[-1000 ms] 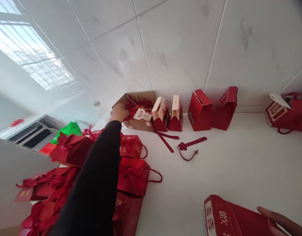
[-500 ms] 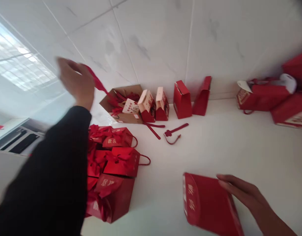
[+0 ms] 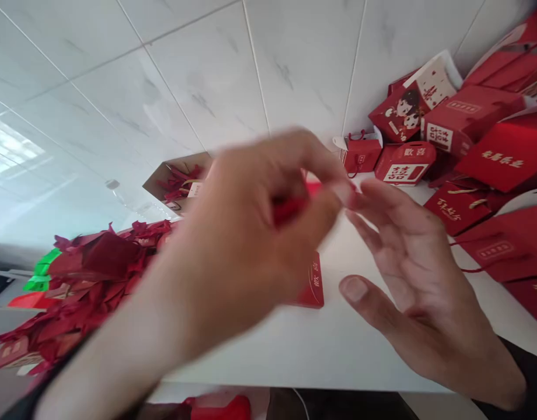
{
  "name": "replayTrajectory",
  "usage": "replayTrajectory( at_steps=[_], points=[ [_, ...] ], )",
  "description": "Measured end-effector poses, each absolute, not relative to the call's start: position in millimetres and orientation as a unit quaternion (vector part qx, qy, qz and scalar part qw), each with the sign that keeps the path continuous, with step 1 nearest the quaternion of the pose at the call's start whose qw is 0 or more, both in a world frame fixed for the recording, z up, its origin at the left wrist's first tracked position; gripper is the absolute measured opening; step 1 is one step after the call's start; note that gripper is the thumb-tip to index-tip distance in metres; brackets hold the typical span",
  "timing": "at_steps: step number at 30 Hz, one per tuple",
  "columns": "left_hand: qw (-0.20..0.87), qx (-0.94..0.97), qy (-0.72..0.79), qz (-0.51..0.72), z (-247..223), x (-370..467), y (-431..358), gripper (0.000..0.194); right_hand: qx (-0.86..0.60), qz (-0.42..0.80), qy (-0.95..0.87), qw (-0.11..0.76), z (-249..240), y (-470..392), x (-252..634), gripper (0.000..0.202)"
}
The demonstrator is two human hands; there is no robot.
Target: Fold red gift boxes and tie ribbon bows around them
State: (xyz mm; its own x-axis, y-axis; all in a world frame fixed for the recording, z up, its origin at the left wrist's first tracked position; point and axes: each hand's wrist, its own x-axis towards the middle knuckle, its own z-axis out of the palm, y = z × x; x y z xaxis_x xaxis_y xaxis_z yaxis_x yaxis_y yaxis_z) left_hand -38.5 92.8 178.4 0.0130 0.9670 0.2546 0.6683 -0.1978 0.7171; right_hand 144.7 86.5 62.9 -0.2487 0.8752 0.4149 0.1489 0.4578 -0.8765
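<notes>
My left hand [image 3: 233, 233], blurred by motion, crosses the middle of the view with thumb and forefinger pinched together. Red ribbon [image 3: 290, 210] shows inside its curled fingers. Facing it, my right hand [image 3: 417, 274] has its thumb spread well away from its fingers. Its fingertips come close to the left pinch; whether they touch the ribbon I cannot tell. Below the left hand, a red gift box [image 3: 314, 283] with pale lettering lies on the white table [image 3: 268, 356], mostly hidden by that hand.
Ribboned red boxes [image 3: 106, 268] are heaped at the left. A cardboard box [image 3: 157, 181] of red ribbons stands against the tiled wall [image 3: 198, 87], near a clear bottle [image 3: 115, 185]. Red gift boxes and bags [image 3: 465, 122] crowd the right side.
My left hand has come from the ribbon box toward the middle, bringing the red ribbon. My right hand has left the red gift box and risen to meet it. The view has shifted.
</notes>
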Motion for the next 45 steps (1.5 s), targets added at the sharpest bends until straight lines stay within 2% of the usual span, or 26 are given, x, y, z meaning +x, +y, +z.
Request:
replayTrajectory(
  at_steps=[1,4,5,11,15,17,19,20,22,24,26,29,32,35,39,43,45],
  points=[
    [0.237,0.723,0.55,0.346,174.1,-29.1,83.8,0.006,-0.355,0.399,-0.7,0.474,71.3,84.7,146.0,0.062],
    [0.281,0.736,0.51,0.345,157.9,-18.9,64.9,0.014,-0.355,0.445,-0.707,0.419,83.9,80.2,156.7,0.02],
    [0.277,0.726,0.521,0.352,152.4,-20.5,61.0,0.011,-0.368,0.44,-0.709,0.411,84.4,79.0,162.1,0.019],
    [0.303,0.65,0.557,0.419,120.8,-39.3,43.4,0.01,-0.403,0.345,-0.757,0.381,71.6,81.6,203.5,0.029],
    [0.316,0.579,0.582,0.476,95.6,-36.5,28.6,0.01,-0.429,0.3,-0.785,0.33,63.1,94.0,230.5,0.033],
    [0.31,0.558,0.59,0.495,82.4,-28.8,22.1,0.009,-0.458,0.227,-0.788,0.342,60.1,95.9,232.3,0.027],
    [0.315,0.566,0.583,0.49,71.0,-17.4,16.8,0.009,-0.46,0.181,-0.789,0.364,58.3,89.8,221.8,0.037],
    [0.324,0.575,0.576,0.483,66.6,-11.4,14.4,0.01,-0.452,0.207,-0.791,0.356,58.0,83.9,212.7,0.045],
    [0.351,0.576,0.562,0.478,60.7,-1.9,9.9,0.013,-0.414,0.33,-0.795,0.297,58.9,69.9,191.5,0.048],
    [0.367,0.57,0.562,0.473,57.7,-0.1,6.5,0.014,-0.392,0.445,-0.766,0.25,61.0,59.5,173.3,0.037],
    [0.351,0.58,0.573,0.462,55.0,-8.5,7.0,0.013,-0.395,0.495,-0.736,0.238,62.4,57.3,164.3,0.031],
    [0.262,0.568,0.611,0.485,44.0,-35.1,21.9,0.014,-0.437,0.508,-0.699,0.249,60.5,67.5,167.2,0.025],
    [0.199,0.552,0.643,0.492,20.6,-60.2,49.8,0.023,-0.49,0.51,-0.65,0.28,54.5,81.5,175.0,0.034],
    [0.228,0.616,0.629,0.417,-5.6,-66.5,67.9,0.043,-0.516,0.508,-0.622,0.299,46.7,89.8,178.2,0.041],
    [0.245,0.646,0.628,0.357,-21.2,-49.8,52.1,0.042,-0.491,0.538,-0.623,0.285,35.4,92.4,180.8,0.042],
    [0.216,0.643,0.646,0.351,-9.1,-30.8,18.3,0.05,-0.502,0.551,-0.619,0.249,29.9,90.2,184.2,0.039],
    [0.191,0.645,0.64,0.371,0.3,-25.0,8.7,0.044,-0.518,0.538,-0.623,0.231,29.8,87.9,185.2,0.035]
  ],
)
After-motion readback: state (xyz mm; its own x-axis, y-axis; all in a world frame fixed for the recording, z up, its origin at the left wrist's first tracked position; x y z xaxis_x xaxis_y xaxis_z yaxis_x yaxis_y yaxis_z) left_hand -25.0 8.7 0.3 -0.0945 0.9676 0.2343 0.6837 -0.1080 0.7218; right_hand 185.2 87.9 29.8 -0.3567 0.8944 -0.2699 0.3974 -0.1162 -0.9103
